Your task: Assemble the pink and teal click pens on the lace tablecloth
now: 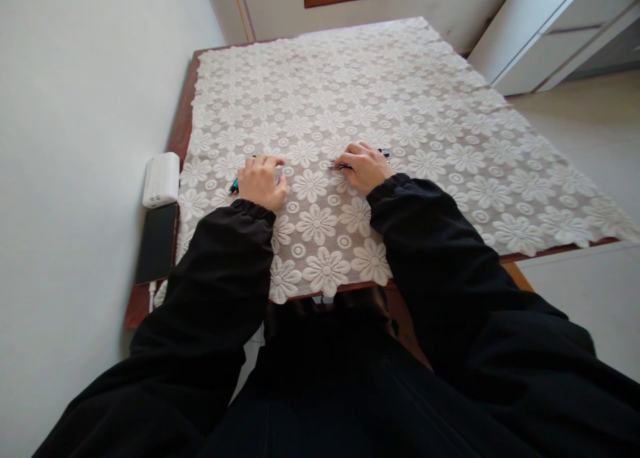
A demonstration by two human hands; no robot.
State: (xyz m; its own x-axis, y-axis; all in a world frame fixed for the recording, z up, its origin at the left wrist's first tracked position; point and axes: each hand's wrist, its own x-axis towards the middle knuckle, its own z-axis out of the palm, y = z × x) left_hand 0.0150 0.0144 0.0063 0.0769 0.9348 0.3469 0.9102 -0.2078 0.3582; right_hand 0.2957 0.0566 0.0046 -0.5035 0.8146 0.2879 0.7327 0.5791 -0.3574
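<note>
My left hand (263, 182) rests low over the lace tablecloth (317, 225), fingers curved and thumb held apart from them. Beside its outer edge, the ends of several blue and black pens (233, 188) stick out; the hand hides the rest of them. To the right, my right hand (364, 167) lies on the cloth with its fingers closed over dark, slim pens (343, 167). Silvery tips show at its thumb side, and more dark pen ends come out past the knuckles. How many pens are under the palm is hidden.
On the left table edge, against the wall, stand a white charger-like block (161, 179) and a dark phone (157, 245) with a white cable (152, 297). A white cabinet (530, 35) stands beyond the table at right. Brown wood shows along the table's rim (184, 115).
</note>
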